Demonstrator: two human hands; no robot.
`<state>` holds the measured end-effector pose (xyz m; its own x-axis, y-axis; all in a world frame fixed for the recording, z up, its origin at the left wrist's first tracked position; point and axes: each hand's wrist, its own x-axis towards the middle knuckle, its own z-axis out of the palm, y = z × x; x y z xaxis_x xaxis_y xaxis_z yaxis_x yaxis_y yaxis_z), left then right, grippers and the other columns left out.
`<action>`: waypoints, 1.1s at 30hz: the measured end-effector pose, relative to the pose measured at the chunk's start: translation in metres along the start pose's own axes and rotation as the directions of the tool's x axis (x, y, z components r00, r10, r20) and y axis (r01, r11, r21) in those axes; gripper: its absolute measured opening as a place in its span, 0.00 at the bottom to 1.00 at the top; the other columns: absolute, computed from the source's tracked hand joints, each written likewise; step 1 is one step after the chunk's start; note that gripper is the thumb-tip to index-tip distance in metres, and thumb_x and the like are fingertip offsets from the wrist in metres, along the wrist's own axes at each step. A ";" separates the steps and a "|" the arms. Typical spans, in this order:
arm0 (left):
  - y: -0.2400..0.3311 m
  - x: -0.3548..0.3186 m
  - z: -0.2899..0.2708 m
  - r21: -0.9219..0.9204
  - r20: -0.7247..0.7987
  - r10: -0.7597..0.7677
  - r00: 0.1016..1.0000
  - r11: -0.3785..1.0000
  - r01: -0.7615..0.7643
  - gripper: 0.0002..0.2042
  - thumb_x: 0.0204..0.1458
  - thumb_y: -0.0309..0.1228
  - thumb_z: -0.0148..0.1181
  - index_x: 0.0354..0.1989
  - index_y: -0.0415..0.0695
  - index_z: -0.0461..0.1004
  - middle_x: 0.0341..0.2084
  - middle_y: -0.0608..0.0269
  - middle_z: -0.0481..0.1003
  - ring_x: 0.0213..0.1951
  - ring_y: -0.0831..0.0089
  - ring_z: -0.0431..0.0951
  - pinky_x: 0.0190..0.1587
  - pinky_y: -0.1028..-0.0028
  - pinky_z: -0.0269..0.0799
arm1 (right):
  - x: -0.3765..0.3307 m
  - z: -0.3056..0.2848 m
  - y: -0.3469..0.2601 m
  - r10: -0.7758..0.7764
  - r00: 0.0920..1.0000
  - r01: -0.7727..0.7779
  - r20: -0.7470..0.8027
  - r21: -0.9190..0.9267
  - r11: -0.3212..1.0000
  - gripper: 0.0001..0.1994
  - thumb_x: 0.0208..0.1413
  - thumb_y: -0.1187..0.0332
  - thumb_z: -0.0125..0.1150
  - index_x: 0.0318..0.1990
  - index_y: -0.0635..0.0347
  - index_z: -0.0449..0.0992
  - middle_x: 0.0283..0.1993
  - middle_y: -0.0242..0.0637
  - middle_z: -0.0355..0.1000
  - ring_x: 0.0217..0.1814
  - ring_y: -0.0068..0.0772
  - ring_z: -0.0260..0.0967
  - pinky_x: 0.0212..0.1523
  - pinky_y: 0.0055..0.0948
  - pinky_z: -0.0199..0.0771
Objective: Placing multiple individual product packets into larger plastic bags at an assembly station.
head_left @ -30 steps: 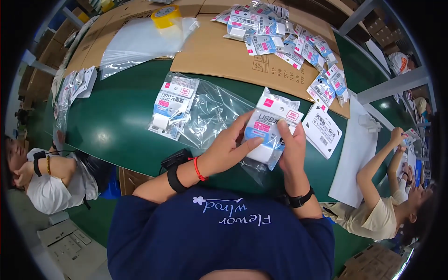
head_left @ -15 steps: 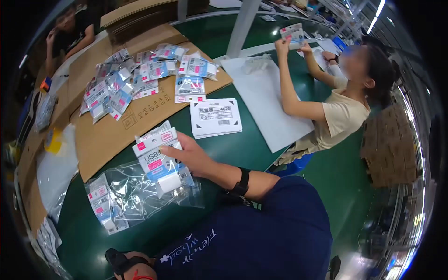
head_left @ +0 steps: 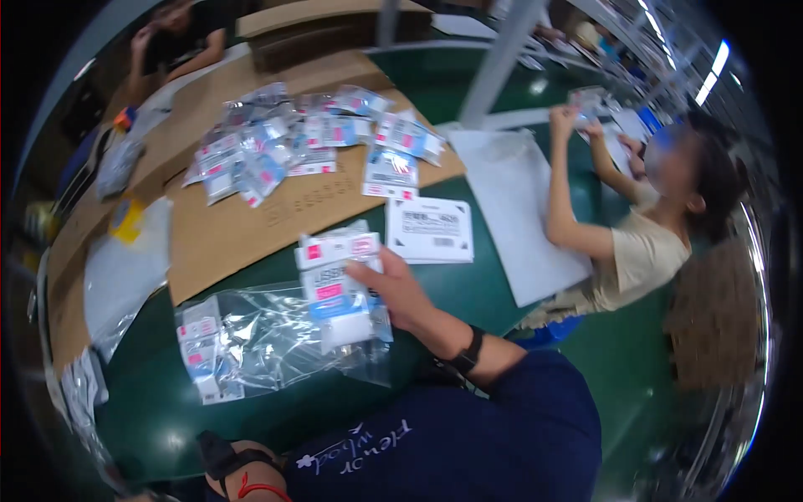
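Note:
My right hand (head_left: 385, 284) is closed round packaged USB chargers (head_left: 337, 293), thumb on the front. They look like more than one flat pack, white, pink and blue with clear plastic, held upright together. Beneath them a large clear plastic bag (head_left: 268, 335) lies on the green table. Another charger pack (head_left: 203, 347) is at the bag's left end; whether it is inside or under the film I cannot tell. Of my left arm only the wrist (head_left: 251, 475), with a black strap and red cord, shows at the lower edge; the hand itself is out of the picture.
A heap of similar packs (head_left: 251, 146) covers flattened cardboard (head_left: 242, 234) beyond my hand. Printed white sheets (head_left: 428, 230) lie beside it. To the right, a seated co-worker (head_left: 644, 243) lifts a pack over a white sheet (head_left: 523, 226). Another person (head_left: 180, 46) sits far left.
The view has shifted, so the whole scene sits further right. My right hand still grips the charger packs, now held more upright above the bag. The co-worker still holds up a pack.

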<state>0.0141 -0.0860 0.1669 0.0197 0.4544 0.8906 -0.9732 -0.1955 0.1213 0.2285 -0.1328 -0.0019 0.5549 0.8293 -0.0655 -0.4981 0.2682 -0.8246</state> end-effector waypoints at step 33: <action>-0.089 -0.116 -0.088 0.570 -0.242 -0.919 0.312 0.126 0.812 0.17 0.59 0.32 0.52 0.52 0.35 0.64 0.39 0.52 0.76 0.41 0.71 0.77 0.43 0.74 0.71 | -0.012 0.000 0.006 0.022 0.991 -0.018 0.132 -0.026 1.000 0.28 0.60 0.69 0.56 0.65 0.61 0.55 0.55 0.35 0.67 0.56 0.22 0.64 0.56 0.25 0.64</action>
<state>0.0780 -0.0452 0.0141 0.8446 0.5320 0.0605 0.0244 -0.1512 0.9882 0.2187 -0.1410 -0.0065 0.4510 0.8925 -0.0084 -0.4911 0.2402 -0.8373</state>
